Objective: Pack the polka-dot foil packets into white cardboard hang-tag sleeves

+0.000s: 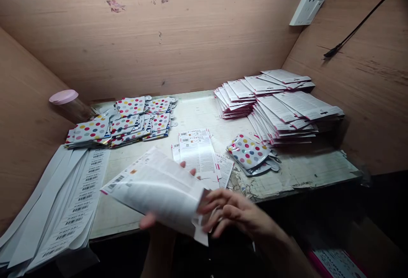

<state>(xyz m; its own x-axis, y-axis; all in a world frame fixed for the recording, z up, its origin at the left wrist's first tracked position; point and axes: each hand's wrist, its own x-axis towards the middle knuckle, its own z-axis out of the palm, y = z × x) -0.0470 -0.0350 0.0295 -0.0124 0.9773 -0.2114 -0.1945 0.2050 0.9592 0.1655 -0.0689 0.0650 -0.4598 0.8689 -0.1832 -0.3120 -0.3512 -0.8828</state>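
Observation:
My left hand (149, 220) holds a white printed packet (156, 188) from beneath, its back side with a barcode facing up, above the table's front edge. Only the fingertips show around the packet. My right hand (237, 215) touches the packet's right end, fingers curled on its flap. Just behind the packet lie a few white printed packets (198, 152) face down on the table (197, 110). To their right rests a small pile of polka-dot packets (250, 152).
Polka-dot packets (123, 120) are stacked at the back left, next to a pink-lidded jar (68, 103). Tall stacks of white-backed packets (280, 106) fill the back right. Barcode label strips (68, 205) hang over the front left edge. Wooden walls enclose three sides, with a socket (307, 8).

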